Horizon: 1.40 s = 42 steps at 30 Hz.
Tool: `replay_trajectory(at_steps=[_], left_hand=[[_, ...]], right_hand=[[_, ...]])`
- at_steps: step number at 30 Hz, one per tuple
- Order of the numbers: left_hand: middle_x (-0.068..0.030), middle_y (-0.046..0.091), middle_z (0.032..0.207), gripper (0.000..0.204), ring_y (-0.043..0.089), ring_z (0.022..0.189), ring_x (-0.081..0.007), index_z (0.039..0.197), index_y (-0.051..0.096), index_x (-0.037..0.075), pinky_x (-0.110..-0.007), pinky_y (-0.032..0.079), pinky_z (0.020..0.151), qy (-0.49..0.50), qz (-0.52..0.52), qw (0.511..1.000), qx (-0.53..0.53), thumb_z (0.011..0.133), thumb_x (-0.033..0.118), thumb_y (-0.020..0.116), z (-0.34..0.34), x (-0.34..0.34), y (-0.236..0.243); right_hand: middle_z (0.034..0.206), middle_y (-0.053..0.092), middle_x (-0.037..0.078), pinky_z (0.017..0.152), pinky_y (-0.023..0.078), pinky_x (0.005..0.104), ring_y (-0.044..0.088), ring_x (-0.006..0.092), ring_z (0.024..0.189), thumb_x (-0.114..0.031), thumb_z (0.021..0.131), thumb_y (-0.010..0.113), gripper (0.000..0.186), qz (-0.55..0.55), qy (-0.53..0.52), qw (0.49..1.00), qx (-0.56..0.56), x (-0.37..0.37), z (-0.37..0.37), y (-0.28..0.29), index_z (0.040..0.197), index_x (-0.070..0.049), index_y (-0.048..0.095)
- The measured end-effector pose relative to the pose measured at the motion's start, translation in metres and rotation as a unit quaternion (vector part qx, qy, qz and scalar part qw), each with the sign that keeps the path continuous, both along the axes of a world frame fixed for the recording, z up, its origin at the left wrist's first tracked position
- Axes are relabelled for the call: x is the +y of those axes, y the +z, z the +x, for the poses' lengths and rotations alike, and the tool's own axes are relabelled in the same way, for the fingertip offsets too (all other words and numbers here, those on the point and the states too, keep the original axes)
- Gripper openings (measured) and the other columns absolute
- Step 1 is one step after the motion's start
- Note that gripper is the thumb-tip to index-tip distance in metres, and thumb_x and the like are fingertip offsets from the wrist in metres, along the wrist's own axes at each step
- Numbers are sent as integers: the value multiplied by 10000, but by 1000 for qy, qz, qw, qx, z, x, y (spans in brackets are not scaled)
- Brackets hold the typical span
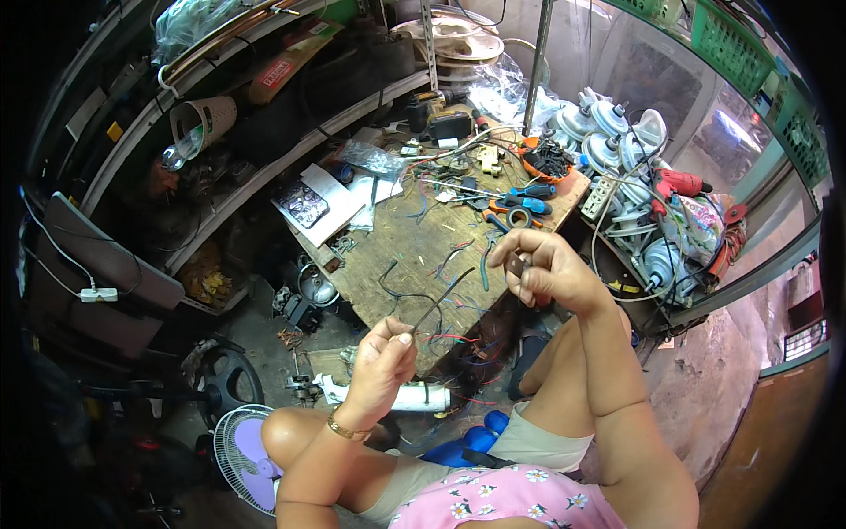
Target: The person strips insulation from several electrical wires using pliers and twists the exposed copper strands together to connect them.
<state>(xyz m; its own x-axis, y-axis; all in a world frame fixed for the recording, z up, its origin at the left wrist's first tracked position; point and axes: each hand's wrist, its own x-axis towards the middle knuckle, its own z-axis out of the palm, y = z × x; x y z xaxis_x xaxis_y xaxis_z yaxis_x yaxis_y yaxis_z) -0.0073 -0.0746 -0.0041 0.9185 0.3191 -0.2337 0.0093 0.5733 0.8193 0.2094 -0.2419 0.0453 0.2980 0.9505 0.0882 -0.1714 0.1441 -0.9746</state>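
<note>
My left hand [385, 360] is closed in a pinch around the lower end of a thin black piece of wire or sleeving [443, 298], which points up and to the right over the wooden table [366, 304]. My right hand [548, 269] is raised at the table's right edge, its fingers curled in against the thumb. Whatever it may hold is hidden or too small to make out. Just left of it lie pliers with green handles [485, 266]. Loose dark wire [410, 295] and short coloured wire pieces lie on the wood between my hands.
Screwdrivers [533, 190], a tape roll [518, 217] and an orange bowl [542, 160] crowd the back right. Papers with a phone [302, 204] lie at the left. Motor-like parts [608, 150] and a red drill [680, 183] stand right; a purple fan [251, 458] is near my knee.
</note>
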Motion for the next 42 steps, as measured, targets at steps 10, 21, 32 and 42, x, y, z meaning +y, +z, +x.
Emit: replay_trajectory(at_steps=[10,21,32,42], left_hand=[[14,453,658,164,406,566,-60,994,465,54,-202,336,518,-35,131,991,-9,886,154,537,9,1,-14],[11,496,576,106,412,533,-40,816,542,-7,-224,344,477,80,385,919,-36,881,75,557,38,-4,0],[-3,483,552,149,391,524,-39,797,545,-12,-233,314,455,62,407,910,-35,880,110,569,33,0,3],[51,408,567,149,318,457,-20,893,519,51,-181,238,414,-5,172,985,-31,927,196,516,31,-2,5]], right_hand=[[591,516,-68,460,322,186,438,3,517,-144,781,705,142,-76,-168,976,-115,18,-14,-17,802,-29,626],[658,608,9,467,398,193,516,46,527,-177,811,673,156,-95,-71,993,10,44,-43,-22,793,-28,629],[702,634,48,465,428,179,541,66,509,-204,851,635,184,-85,-15,993,86,48,-39,-38,884,-29,587],[682,548,-6,505,402,191,505,54,566,-208,877,597,239,-86,-33,994,61,50,-38,-47,1034,-40,531]])
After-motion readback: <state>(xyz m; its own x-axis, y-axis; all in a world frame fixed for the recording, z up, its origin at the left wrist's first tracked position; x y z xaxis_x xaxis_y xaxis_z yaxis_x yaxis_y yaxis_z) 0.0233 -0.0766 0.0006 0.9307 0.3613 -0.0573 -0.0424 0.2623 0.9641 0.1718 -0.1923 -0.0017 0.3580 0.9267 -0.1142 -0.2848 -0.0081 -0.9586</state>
